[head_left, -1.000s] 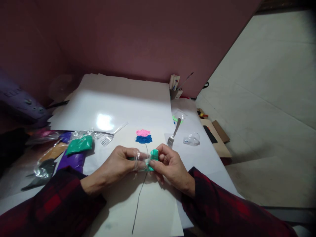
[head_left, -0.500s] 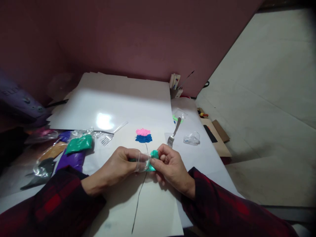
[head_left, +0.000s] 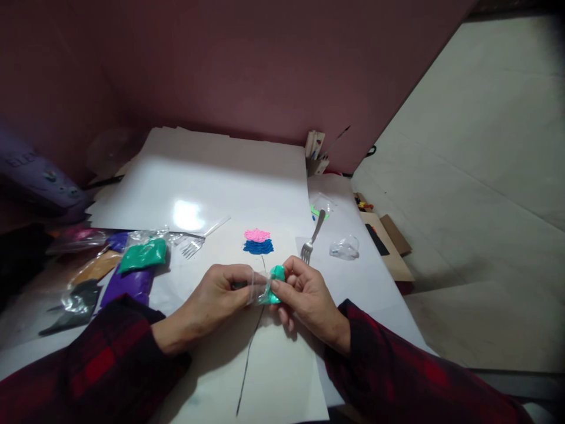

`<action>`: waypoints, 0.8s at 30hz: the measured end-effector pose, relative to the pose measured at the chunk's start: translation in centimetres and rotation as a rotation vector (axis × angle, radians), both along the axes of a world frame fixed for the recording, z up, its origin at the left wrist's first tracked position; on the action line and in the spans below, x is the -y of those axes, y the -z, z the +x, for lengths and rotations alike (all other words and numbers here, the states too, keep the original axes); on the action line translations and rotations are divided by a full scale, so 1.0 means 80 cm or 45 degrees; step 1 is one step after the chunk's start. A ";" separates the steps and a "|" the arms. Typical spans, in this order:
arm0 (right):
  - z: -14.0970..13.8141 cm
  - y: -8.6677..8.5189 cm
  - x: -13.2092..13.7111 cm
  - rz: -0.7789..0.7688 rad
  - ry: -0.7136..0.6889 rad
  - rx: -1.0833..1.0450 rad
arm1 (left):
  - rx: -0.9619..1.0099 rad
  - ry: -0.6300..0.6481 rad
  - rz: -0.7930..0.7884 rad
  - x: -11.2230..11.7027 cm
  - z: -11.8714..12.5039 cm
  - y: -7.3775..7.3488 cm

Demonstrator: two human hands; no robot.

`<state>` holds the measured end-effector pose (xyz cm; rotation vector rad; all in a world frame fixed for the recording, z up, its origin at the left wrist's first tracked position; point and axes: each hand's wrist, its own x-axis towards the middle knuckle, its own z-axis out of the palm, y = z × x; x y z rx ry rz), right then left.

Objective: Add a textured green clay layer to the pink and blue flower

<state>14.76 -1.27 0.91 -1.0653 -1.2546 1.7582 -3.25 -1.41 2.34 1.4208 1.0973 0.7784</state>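
Inward, left hand (head_left: 212,299) faces right hand (head_left: 312,300), fingers (head_left: 288,294) pinching green packet (head_left: 278,273).

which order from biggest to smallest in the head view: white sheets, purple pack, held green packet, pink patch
1. White sheets
2. Purple pack
Unsure: held green packet and pink patch, as the right hand partly covers the nearer packet.

The lilac object (head_left: 39,174) shows "ELE", rest unclear.
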 end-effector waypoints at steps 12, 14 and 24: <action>-0.003 0.000 0.000 -0.034 0.032 -0.058 | 0.054 -0.051 -0.025 -0.002 -0.001 -0.001; -0.003 0.001 0.000 -0.037 0.026 -0.056 | 0.011 -0.072 -0.009 -0.002 0.000 0.000; -0.001 0.004 -0.002 -0.035 -0.020 -0.073 | -0.003 -0.025 0.065 0.000 0.001 0.001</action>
